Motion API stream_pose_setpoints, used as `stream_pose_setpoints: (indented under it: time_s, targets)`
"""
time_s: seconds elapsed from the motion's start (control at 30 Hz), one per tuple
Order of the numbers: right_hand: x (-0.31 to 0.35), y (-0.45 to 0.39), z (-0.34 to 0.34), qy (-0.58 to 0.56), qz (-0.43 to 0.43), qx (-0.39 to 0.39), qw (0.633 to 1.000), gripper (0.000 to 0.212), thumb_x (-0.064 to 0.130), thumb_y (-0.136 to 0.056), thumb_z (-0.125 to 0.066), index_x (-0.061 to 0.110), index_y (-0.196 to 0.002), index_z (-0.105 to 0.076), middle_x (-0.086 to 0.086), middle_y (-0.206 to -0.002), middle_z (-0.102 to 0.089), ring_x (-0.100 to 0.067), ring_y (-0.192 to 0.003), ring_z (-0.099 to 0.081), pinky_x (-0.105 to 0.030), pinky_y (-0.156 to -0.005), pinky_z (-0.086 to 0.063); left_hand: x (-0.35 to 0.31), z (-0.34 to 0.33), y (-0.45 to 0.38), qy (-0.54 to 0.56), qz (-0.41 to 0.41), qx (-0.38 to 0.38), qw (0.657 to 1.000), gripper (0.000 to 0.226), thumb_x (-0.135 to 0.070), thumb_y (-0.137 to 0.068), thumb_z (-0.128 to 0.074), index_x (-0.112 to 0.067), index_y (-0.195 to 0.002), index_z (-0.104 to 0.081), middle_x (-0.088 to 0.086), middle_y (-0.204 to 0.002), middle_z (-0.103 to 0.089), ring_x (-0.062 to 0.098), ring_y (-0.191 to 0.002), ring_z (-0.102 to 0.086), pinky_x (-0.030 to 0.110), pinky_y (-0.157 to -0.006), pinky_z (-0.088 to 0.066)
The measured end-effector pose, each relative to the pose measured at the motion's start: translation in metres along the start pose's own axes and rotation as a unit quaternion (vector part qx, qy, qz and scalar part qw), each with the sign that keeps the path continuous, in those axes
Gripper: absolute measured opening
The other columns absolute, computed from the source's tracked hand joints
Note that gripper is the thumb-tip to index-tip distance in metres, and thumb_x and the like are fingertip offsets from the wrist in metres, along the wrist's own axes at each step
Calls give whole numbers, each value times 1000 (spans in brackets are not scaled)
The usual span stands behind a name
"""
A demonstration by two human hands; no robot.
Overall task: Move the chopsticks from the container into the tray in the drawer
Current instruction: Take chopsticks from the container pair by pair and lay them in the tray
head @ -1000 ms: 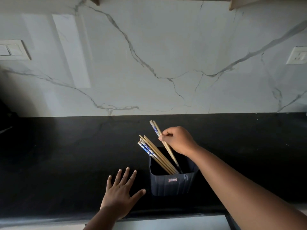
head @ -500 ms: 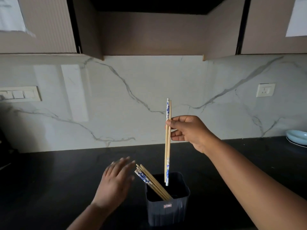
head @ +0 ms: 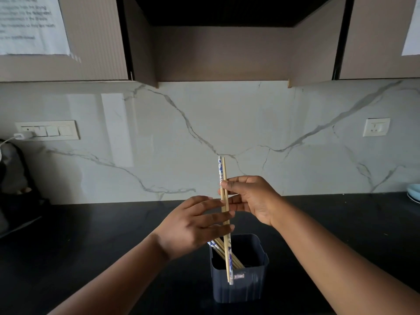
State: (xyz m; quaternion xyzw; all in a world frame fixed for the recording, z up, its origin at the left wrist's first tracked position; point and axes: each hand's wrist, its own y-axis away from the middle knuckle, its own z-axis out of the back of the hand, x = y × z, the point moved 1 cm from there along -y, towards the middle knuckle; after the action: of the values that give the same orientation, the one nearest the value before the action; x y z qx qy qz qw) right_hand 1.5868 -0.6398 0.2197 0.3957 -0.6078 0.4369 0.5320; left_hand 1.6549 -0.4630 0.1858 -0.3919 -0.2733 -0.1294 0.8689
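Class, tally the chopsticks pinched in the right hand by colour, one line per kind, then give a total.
Plain pale wooden chopstick: 1
White chopstick with blue pattern: 1
Total: 2
Both are pinched in the right hand above the dark grey plastic container; the bundle left inside is too overlapped to count.

Two bare forearms, sleeveless to frame edge, hands [head: 250, 198] unadorned
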Motion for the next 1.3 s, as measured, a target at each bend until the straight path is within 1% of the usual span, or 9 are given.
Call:
stream_pose_setpoints:
  time_s: [0.1, 0.17, 0.2, 0.3, 0.4, 0.67, 0.97, 1.13, 1.3]
  targets:
    - [-2, 1, 2, -16, -20, -18, 999, 15, 16, -86, -71, 3, -94, -72, -13, -87, -76, -25, -69, -73, -29, -57, -57, 1, 15, -7, 73, 43, -37, 996, 24, -18, -98, -53, -14, -102, -77, 1, -111, -74, 19, -106, -69, 31, -89, -52]
    - [-1, 2, 6, -31, -20, -34, 999, 16, 15, -86, -71, 2, -96, -71, -12, -88, -77, -25, -70, -73, -30, -59, -58, 5, 26, -17, 167, 176, -96, 965, 19, -18, -95, -58, -14, -97, -77, -3, -104, -75, 12, -97, -71, 25, -85, -53]
    - [1, 2, 8, -29, -13, -39, 999, 16, 15, -86, -71, 3, -97, -71, -11, -88, -77, -26, -71, -74, -30, -59, -59, 10, 31, -23, 229, 294, -127, 919, 13, -18, -91, -64, -19, -95, -77, -8, -100, -75, 8, -92, -71, 23, -83, -54]
    - [8, 4, 11, -11, 21, -43, 999, 16, 20, -84, -73, 9, -96, -73, -7, -89, -77, -27, -77, -75, -29, -61, -59, 31, 35, -40, 421, 582, -90, 690, 10, -20, -81, -76, -23, -90, -76, -7, -80, -77, 9, -74, -73, 20, -71, -57]
    - [13, 6, 6, -27, 36, -28, 999, 18, 20, -82, -75, 9, -96, -74, -6, -89, -77, -26, -77, -75, -28, -60, -58, 41, 28, -45, 469, 643, 29, 604, 5, -19, -79, -77, -17, -84, -76, 1, -76, -77, 13, -67, -73, 21, -63, -57]
    - [3, 8, -1, -12, 19, -31, 999, 8, 14, -81, -75, 12, -89, -73, -5, -82, -78, -26, -73, -75, -29, -60, -60, 25, -2, -42, 463, 617, 111, 627, 4, -21, -79, -77, -21, -83, -77, -1, -76, -77, 13, -72, -74, 29, -77, -59]
    - [-13, 11, 3, -21, -17, -6, 1000, 16, 14, -81, -74, 6, -95, -73, -19, -86, -76, -35, -80, -74, -35, -70, -61, 19, -15, -38, 441, 592, 107, 666, 3, -21, -81, -76, -24, -81, -77, -4, -75, -77, 10, -73, -74, 40, -86, -58]
    - [-22, 10, 4, -15, -25, -12, 999, 29, 23, -73, -79, 11, -99, -72, -14, -90, -77, -31, -84, -74, -36, -75, -60, 16, -22, -32, 456, 608, 89, 644, 4, -18, -82, -75, -20, -82, -78, 0, -76, -77, 14, -75, -74, 37, -84, -58]
    - [-44, 16, 12, 31, -57, 22, 998, 35, 27, -64, -81, 10, -93, -72, -8, -86, -78, -21, -78, -75, -32, -68, -60, 20, -27, -22, 494, 644, 38, 583, 5, -18, -80, -76, -14, -83, -76, 5, -77, -77, 14, -73, -74, 27, -74, -58]
